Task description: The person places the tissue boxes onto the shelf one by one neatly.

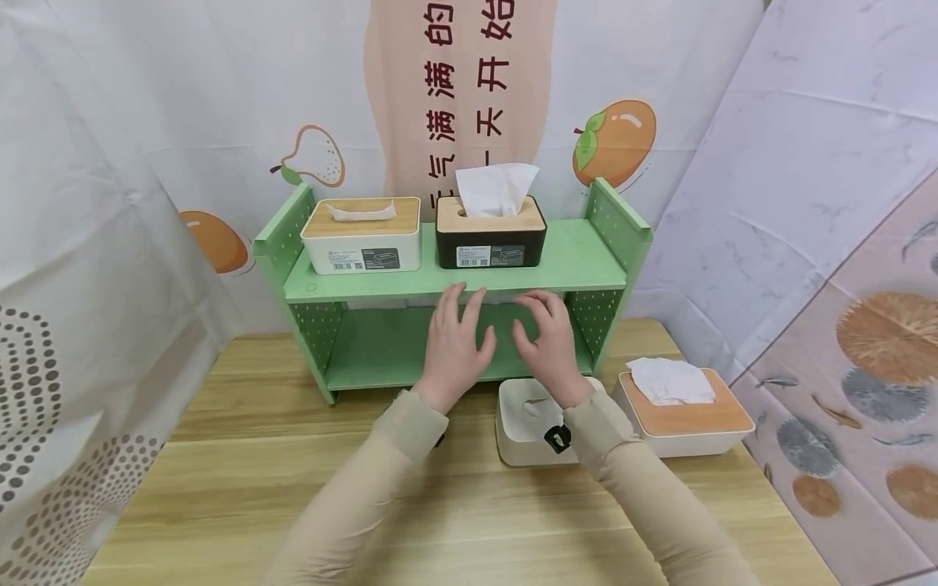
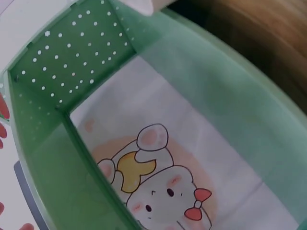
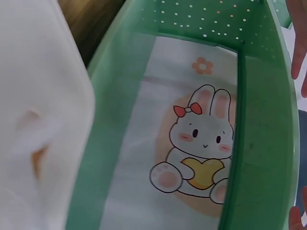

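Observation:
In the head view my left hand (image 1: 456,350) and right hand (image 1: 551,346) are side by side before the green two-tier shelf (image 1: 572,277). Fingers are spread and slightly bent, with nothing between the hands. Just above and behind the fingertips, on the upper board, stands a black tissue box (image 1: 491,238) with a wooden lid and a tissue sticking up. My right forearm passes over a white lidless tissue box (image 1: 516,449) on the table. Only fingertips (image 2: 3,112) show at the left wrist view's edge; fingers (image 3: 300,38) edge the right wrist view.
Left of the black box, a white tissue box (image 1: 322,254) with a wooden lid sits on the upper board. Another white tissue box (image 1: 696,443) with an orange-brown lid stands on the wooden table (image 1: 242,472) at right. Patterned cloth (image 1: 242,81) hangs behind the shelf.

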`<state>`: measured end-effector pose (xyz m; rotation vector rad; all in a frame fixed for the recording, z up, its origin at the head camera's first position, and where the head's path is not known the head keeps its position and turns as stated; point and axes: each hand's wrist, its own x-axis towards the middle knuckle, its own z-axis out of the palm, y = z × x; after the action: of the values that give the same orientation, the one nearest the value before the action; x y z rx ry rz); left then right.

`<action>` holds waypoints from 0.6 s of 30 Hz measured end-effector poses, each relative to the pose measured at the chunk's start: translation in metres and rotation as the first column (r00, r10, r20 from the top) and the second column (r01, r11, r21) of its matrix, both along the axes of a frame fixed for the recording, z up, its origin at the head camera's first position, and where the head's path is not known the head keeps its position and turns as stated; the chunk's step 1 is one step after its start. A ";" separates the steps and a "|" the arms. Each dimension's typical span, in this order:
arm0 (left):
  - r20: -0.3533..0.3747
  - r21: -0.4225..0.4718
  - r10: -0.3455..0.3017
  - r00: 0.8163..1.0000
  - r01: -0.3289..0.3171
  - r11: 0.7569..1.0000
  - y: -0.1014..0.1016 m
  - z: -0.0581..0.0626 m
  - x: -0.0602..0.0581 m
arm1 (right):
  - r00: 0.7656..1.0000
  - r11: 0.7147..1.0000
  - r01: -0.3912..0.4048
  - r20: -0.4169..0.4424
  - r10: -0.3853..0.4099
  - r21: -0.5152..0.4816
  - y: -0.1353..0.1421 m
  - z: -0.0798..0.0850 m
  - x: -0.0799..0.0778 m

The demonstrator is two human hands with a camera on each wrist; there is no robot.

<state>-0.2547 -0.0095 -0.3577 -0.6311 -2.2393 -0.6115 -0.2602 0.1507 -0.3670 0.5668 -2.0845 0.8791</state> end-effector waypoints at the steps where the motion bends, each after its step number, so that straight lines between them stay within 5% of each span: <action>1: 0.008 0.003 -0.003 1.000 0.003 1.000 0.000 -0.002 0.002 | 1.000 1.000 0.000 0.007 0.000 -0.005 0.001 -0.003 0.002; 18: 0.216 0.060 -0.016 0.976 0.003 0.998 -0.003 -0.060 0.035 | 0.992 0.999 0.011 0.130 -0.005 -0.046 0.020 -0.057 0.040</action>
<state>-0.2198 -0.0126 -0.4174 -0.5694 -2.4100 -0.7810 -0.2202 0.1705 -0.4241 0.4881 -2.1748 0.9805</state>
